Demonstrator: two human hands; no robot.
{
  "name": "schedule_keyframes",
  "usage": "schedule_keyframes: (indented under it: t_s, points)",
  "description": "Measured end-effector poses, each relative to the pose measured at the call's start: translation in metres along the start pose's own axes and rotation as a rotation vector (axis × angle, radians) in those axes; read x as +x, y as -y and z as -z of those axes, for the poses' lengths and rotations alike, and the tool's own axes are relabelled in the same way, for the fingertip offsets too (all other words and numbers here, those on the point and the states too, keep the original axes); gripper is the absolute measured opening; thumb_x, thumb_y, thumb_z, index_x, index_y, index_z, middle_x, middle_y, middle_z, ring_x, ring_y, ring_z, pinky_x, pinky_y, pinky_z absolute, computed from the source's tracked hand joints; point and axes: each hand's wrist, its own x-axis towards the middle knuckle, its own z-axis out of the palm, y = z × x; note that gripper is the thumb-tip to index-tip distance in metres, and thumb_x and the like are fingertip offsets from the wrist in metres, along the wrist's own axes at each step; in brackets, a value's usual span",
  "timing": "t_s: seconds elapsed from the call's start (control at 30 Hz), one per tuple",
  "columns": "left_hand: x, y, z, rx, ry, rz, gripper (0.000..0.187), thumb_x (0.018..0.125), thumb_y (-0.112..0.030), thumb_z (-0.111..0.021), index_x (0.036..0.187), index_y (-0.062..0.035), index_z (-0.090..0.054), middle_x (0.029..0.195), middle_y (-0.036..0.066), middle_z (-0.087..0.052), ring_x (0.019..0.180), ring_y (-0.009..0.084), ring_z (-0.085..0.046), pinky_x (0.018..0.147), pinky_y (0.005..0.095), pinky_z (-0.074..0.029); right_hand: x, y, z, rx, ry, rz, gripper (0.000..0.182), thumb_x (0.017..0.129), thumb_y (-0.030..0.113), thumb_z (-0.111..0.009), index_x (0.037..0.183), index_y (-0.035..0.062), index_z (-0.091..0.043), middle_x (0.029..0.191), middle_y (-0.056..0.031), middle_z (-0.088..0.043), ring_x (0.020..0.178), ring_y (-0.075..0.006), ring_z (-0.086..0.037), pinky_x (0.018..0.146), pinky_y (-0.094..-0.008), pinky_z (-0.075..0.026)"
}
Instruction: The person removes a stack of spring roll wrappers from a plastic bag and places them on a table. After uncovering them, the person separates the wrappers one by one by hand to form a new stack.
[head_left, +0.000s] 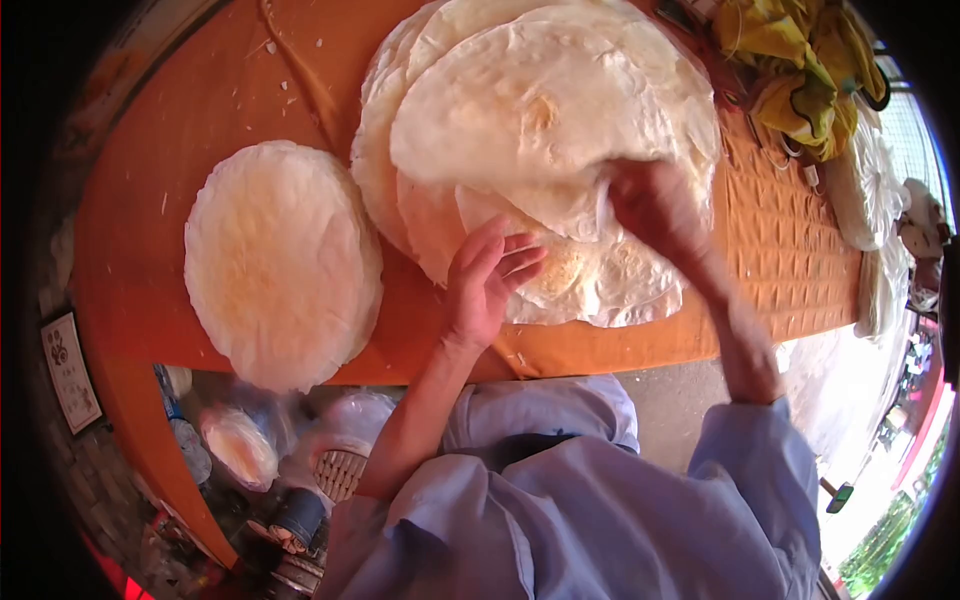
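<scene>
A broad, uneven pile of thin round flatbreads (pixel 420 215) lies in front of me. Its top flatbread (pixel 500 110) has its near edge raised and folding at my right hand (pixel 655 205). That hand is smeared by motion, but its fingers look closed on the edge. My left hand (pixel 490 275) hovers over the near side of the pile, palm turned up, fingers apart and holding nothing. To the left sits a neater stack of smaller-looking flatbreads (pixel 280 260), its near edge hanging slightly past the table edge.
The orange-covered table (pixel 140 250) carries scattered crumbs. Yellow cloth (pixel 790 70) and white plastic bags (pixel 865 190) are at the far right. Under the table at left are a plastic-wrapped bundle (pixel 240 447) and a dark cylindrical container (pixel 298 515). A framed sign (pixel 71 372) stands at the left.
</scene>
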Motion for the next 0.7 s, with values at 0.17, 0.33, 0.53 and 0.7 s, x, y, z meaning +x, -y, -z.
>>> schedule_keyframes:
  t_s: [0.17, 0.33, 0.53, 0.7]
  points:
    - [-0.018, -0.002, 0.007, 0.394, -0.227, 0.140, 0.037, 0.099, -0.018, -0.051, 0.128, 0.0033, -0.046, 0.111, 0.017, -0.061, 0.101, 0.0268, -0.064, 0.088, 0.0359, -0.053, 0.034, 0.051, 0.126, -0.047, -0.396, 0.129, 0.019, 0.081, 0.004, -0.065, 0.100, 0.0046, -0.069, 0.075, -0.0078, -0.069, 0.065, -0.0147, -0.064, 0.058, -0.0303, -0.049]
    - [-0.018, -0.008, -0.005, 0.343, -0.191, 0.102, 0.038, 0.098, -0.017, -0.053, 0.129, 0.0044, -0.045, 0.114, 0.018, -0.060, 0.103, 0.0271, -0.063, 0.089, 0.0352, -0.053, 0.017, 0.056, 0.092, -0.338, -0.065, 0.222, 0.030, 0.070, -0.008, -0.062, 0.094, 0.0085, -0.068, 0.083, -0.0103, -0.068, 0.075, -0.0289, -0.066, 0.068, -0.0365, -0.055]
    - [0.023, 0.007, -0.013, 0.111, -0.120, 0.189, 0.034, 0.098, -0.018, -0.054, 0.124, 0.0024, -0.045, 0.117, 0.019, -0.058, 0.110, 0.0294, -0.061, 0.096, 0.0392, -0.051, 0.039, -0.030, 0.048, -0.469, 0.101, 0.108, 0.005, 0.083, 0.008, -0.058, 0.081, 0.0089, -0.063, 0.062, -0.0127, -0.060, 0.055, -0.0285, -0.062, 0.049, -0.0392, -0.050]
    - [0.028, 0.021, -0.024, 0.034, -0.105, 0.219, 0.021, 0.097, -0.017, -0.055, 0.113, -0.0028, -0.050, 0.113, 0.015, -0.061, 0.109, 0.0271, -0.061, 0.097, 0.0398, -0.050, 0.048, 0.037, 0.134, -0.550, -0.205, 0.297, 0.019, 0.079, 0.002, -0.063, 0.095, 0.0112, -0.069, 0.076, -0.0083, -0.066, 0.067, -0.0243, -0.065, 0.057, -0.0355, -0.053]
